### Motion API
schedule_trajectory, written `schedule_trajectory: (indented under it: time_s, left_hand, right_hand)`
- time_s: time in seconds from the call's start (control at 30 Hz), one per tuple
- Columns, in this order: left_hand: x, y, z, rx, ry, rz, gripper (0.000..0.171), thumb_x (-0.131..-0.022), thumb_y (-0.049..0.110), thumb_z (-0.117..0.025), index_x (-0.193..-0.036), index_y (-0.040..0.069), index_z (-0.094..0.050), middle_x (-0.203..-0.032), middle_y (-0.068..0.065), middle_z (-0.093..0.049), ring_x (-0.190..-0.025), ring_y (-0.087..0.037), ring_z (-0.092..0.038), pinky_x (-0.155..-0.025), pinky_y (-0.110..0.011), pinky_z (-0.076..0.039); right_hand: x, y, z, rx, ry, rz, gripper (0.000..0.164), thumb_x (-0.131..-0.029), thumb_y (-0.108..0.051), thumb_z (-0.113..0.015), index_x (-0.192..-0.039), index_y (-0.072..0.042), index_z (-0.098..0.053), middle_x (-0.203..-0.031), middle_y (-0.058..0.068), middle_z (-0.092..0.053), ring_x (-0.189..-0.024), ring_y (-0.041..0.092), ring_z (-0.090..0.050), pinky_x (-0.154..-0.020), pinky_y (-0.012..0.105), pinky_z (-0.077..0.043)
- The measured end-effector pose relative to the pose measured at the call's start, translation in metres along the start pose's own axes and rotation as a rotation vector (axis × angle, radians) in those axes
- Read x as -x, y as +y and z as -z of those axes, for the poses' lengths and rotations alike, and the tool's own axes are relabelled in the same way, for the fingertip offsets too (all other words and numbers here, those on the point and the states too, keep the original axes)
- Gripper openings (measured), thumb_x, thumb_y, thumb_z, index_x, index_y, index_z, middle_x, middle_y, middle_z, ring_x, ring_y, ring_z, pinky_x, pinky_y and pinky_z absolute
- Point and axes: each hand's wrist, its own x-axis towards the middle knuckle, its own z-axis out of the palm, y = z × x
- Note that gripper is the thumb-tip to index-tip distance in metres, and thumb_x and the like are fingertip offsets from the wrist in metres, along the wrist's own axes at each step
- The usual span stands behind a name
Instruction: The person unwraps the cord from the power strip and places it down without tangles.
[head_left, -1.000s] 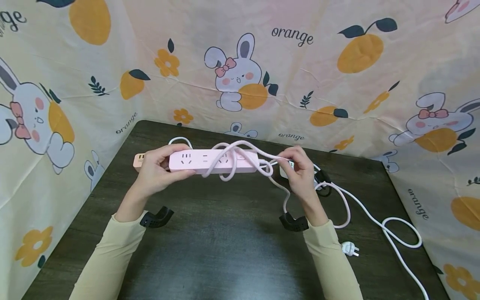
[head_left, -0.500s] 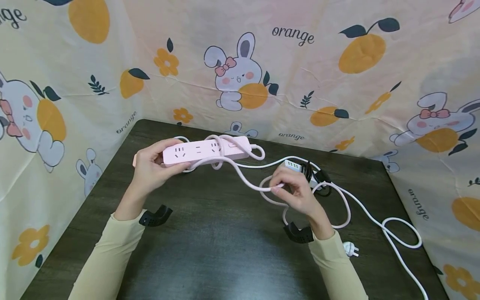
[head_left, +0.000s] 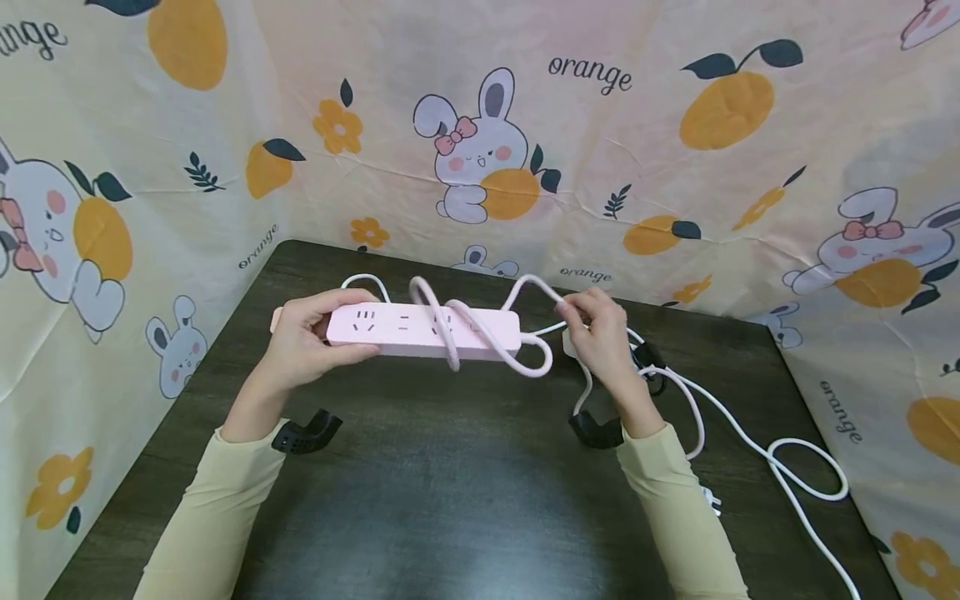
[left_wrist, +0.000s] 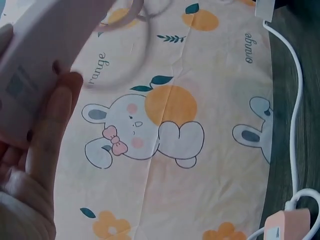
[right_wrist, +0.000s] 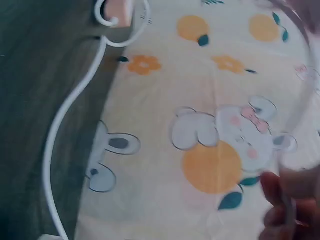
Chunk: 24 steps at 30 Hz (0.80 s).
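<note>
My left hand (head_left: 303,337) grips the left end of a pink power strip (head_left: 390,327), thumb along its front edge. In the left wrist view the strip (left_wrist: 37,55) is blurred, with the thumb against its side. The strip's pale pink cord (head_left: 444,329) loops round its right half and bends back at the right end. Up and to the right of the strip, my right hand (head_left: 602,342) pinches the cord between thumb and fingers. In the right wrist view the cord (right_wrist: 302,100) arcs up from the fingers as a blur.
Behind the right hand lies a black cable bundle (head_left: 647,357) beside a white block, mostly hidden. A white cable (head_left: 738,425) runs down the table's right side. A white plug (head_left: 711,500) shows past the right sleeve. A peach charger (left_wrist: 287,225) lies behind the left hand. Printed cloth hangs behind the table.
My right hand dipped toward the front with the cord, then rose back up and away. The cord's loops on the strip have shifted and look looser. The left hand keeps its grip.
</note>
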Motion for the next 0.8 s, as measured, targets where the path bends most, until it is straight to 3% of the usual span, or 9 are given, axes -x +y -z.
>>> schedule_trajectory:
  time_s: [0.1,0.2,0.37,0.47,0.53,0.6,0.7,0.8]
  left_hand:
    - [0.002,-0.002,0.001,-0.005,-0.04,0.01,0.051,-0.055,-0.027,-0.072,-0.103,-0.012,-0.063,-0.093,-0.003,-0.067,-0.072,-0.009,-0.06,-0.056,-0.017,-0.051]
    - [0.003,-0.004,0.002,-0.086,-0.035,0.025,0.051,-0.054,-0.026,-0.075,-0.102,-0.013,-0.062,-0.091,-0.003,-0.066,-0.069,-0.008,-0.059,-0.055,-0.016,-0.05]
    - [0.003,-0.008,0.005,-0.331,0.046,0.013,0.051,-0.052,-0.021,-0.08,-0.099,-0.009,-0.065,-0.088,-0.005,-0.065,-0.066,-0.006,-0.055,-0.051,-0.014,-0.046]
    - [0.003,-0.011,0.008,-0.418,0.125,-0.006,0.05,-0.052,-0.02,-0.081,-0.099,-0.009,-0.066,-0.09,-0.005,-0.066,-0.068,-0.005,-0.056,-0.052,-0.012,-0.046]
    - [0.002,-0.012,0.012,-0.421,0.172,-0.016,0.05,-0.052,-0.021,-0.08,-0.099,-0.011,-0.065,-0.092,-0.003,-0.066,-0.07,-0.005,-0.057,-0.053,-0.012,-0.046]
    - [0.003,-0.012,0.016,-0.398,0.206,-0.016,0.048,-0.055,-0.021,-0.079,-0.101,-0.012,-0.064,-0.094,0.0,-0.066,-0.07,-0.005,-0.058,-0.053,-0.012,-0.046]
    - [0.005,-0.01,0.023,-0.315,0.223,-0.022,0.045,-0.062,-0.014,-0.079,-0.102,-0.016,-0.062,-0.097,0.002,-0.066,-0.074,-0.008,-0.059,-0.056,-0.012,-0.049]
    - [0.007,-0.009,0.032,-0.193,0.221,-0.03,0.042,-0.067,-0.011,-0.078,-0.103,-0.02,-0.058,-0.099,-0.001,-0.067,-0.078,-0.01,-0.06,-0.062,-0.014,-0.051]
  right_hand:
    - [-0.002,0.001,0.012,-0.125,0.18,-0.046,0.011,-0.087,0.003,-0.061,-0.081,0.009,-0.068,-0.071,0.003,-0.053,-0.062,0.006,-0.044,-0.054,0.014,-0.036]
    - [0.001,-0.001,0.029,-0.335,0.266,-0.011,0.012,-0.088,0.009,-0.056,-0.082,0.015,-0.064,-0.076,-0.003,-0.054,-0.068,0.004,-0.046,-0.057,0.012,-0.038]
    - [0.015,0.0,0.055,-0.675,0.23,0.153,0.012,-0.085,0.013,-0.053,-0.075,0.017,-0.06,-0.077,0.003,-0.058,-0.073,0.012,-0.048,-0.062,0.017,-0.039]
    - [0.024,0.006,0.069,-0.797,0.105,0.27,0.012,-0.082,0.013,-0.055,-0.074,0.014,-0.063,-0.075,0.01,-0.059,-0.071,0.015,-0.05,-0.061,0.018,-0.04]
    - [0.03,0.01,0.077,-0.789,0.0,0.322,0.012,-0.08,0.013,-0.056,-0.076,0.01,-0.066,-0.074,0.012,-0.059,-0.071,0.015,-0.051,-0.061,0.019,-0.04]
    - [0.035,0.015,0.084,-0.712,-0.11,0.349,0.014,-0.079,0.014,-0.056,-0.078,0.004,-0.067,-0.073,0.011,-0.059,-0.07,0.014,-0.049,-0.061,0.021,-0.038]
    - [0.042,0.022,0.093,-0.47,-0.2,0.331,0.025,-0.07,0.018,-0.059,-0.079,-0.004,-0.068,-0.069,0.004,-0.057,-0.066,0.01,-0.045,-0.061,0.023,-0.032]
    - [0.048,0.034,0.1,-0.195,-0.213,0.278,0.026,-0.068,0.017,-0.065,-0.077,-0.007,-0.068,-0.069,-0.003,-0.055,-0.063,0.006,-0.041,-0.059,0.023,-0.029]
